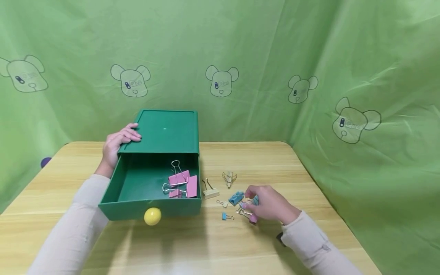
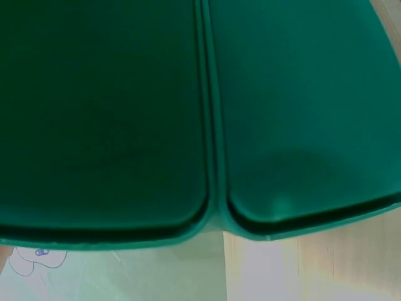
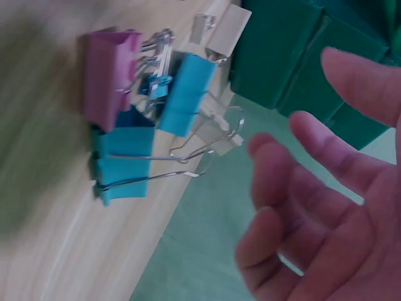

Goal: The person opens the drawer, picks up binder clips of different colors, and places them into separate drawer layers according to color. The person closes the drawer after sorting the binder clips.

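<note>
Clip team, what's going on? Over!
Left hand on green drawer unit; right hand empty near loose binder clips. Pink clips inside open drawer. Nothing blocking.

Going by the head view's clock face, there were two hands: one left hand (image 1: 118, 143) at nine o'clock, one right hand (image 1: 269, 202) near five. One green box (image 1: 161, 131) had one drawer (image 1: 123, 208) at eight o'clock, with one yellow knob (image 1: 152, 216); three pink clips (image 1: 191, 186) showed inside. On one table (image 1: 178, 252), around five to six o'clock, lay at least three cream clips (image 1: 211, 193), three blue clips (image 1: 235, 198) and one more pink clip (image 1: 253, 219). Five printed animal faces (image 1: 222, 84) ran from ten to past two.
</note>
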Demonstrator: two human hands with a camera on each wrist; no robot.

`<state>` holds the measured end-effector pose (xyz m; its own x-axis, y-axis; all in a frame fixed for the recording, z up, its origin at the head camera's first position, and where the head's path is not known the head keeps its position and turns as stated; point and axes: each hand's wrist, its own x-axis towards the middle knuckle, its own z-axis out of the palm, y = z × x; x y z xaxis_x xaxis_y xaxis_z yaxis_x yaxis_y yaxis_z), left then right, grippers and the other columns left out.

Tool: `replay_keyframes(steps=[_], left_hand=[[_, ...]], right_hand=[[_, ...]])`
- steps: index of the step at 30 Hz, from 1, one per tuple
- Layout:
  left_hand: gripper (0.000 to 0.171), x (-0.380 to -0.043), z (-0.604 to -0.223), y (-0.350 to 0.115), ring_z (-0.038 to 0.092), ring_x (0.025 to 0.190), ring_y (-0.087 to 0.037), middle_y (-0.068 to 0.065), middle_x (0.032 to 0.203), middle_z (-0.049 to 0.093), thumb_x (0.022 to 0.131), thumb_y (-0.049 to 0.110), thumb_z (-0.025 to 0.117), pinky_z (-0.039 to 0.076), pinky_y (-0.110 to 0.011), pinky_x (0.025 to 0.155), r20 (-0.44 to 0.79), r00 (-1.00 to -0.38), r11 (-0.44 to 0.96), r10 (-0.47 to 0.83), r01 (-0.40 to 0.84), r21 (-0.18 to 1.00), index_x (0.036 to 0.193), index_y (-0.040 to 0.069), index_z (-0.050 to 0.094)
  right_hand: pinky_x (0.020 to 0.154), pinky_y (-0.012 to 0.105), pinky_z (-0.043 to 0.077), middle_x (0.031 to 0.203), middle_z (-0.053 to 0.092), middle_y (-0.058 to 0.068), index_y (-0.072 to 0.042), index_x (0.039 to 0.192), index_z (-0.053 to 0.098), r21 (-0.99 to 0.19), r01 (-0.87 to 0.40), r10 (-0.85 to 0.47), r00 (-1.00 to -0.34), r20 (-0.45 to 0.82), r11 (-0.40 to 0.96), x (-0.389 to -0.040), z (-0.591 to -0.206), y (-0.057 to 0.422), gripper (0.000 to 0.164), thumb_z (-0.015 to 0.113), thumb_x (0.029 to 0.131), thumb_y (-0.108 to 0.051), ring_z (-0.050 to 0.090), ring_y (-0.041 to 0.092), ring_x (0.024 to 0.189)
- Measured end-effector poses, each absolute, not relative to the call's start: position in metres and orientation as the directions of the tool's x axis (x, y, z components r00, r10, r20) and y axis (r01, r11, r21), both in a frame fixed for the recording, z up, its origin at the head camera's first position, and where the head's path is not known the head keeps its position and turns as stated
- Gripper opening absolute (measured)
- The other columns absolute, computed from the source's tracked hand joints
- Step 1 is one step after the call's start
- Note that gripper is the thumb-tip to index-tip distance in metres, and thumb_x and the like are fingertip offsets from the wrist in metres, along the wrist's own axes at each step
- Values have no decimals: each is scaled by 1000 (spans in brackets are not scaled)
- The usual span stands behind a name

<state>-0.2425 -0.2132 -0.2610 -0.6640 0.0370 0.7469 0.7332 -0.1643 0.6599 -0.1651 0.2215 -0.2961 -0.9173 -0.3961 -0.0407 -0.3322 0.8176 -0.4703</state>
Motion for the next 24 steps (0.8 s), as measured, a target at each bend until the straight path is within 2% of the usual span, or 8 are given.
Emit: replay_keyframes(steps=[1, 4, 11, 18, 24], left_hand=[[54, -243, -261, -213, 54, 116, -22, 0, 85, 72, 85, -16, 25, 32, -29, 107, 748, -663, -162, 36, 735, 659, 77, 2, 75], [54, -242, -261, -213, 55, 116, -21, 1, 85, 72, 84, -17, 24, 32, -28, 108, 753, -657, -159, 39, 740, 654, 77, 2, 75], [54, -242, -259, -212, 54, 117, -22, 1, 86, 72, 84, -17, 25, 31, -28, 108, 755, -654, -153, 50, 742, 653, 78, 3, 75], [55, -242, -259, -212, 54, 117, -21, 1, 86, 72, 84, -17, 24, 32, -28, 107, 748, -662, -152, 42, 736, 660, 77, 4, 75], [55, -242, -260, -212, 55, 116, -22, 1, 86, 72, 84, -17, 24, 32, -28, 108, 759, -650, -160, 46, 745, 648, 78, 4, 75]], right_hand=[[80, 44, 51, 96, 65, 8, -6, 99, 65, -446, -332, -392, -919, -46, 831, -166, -298, 223, 25, 77, 83, -21, 62, 12, 66], [73, 38, 51, 89, 64, 4, -10, 94, 65, -401, -318, -381, -920, -87, 859, -166, -303, 227, 24, 79, 81, -24, 57, 14, 75], [65, 35, 49, 80, 62, -1, -14, 82, 61, -397, -287, -367, -919, -140, 871, -163, -309, 233, 21, 81, 77, -19, 54, 14, 66], [55, 34, 45, 66, 56, -2, -13, 83, 61, -402, -292, -381, -910, -164, 868, -162, -317, 236, 24, 83, 74, -18, 51, 16, 57], [55, 34, 45, 66, 55, -2, -12, 84, 61, -394, -296, -389, -904, -180, 870, -161, -320, 237, 25, 83, 73, -16, 50, 16, 57]])
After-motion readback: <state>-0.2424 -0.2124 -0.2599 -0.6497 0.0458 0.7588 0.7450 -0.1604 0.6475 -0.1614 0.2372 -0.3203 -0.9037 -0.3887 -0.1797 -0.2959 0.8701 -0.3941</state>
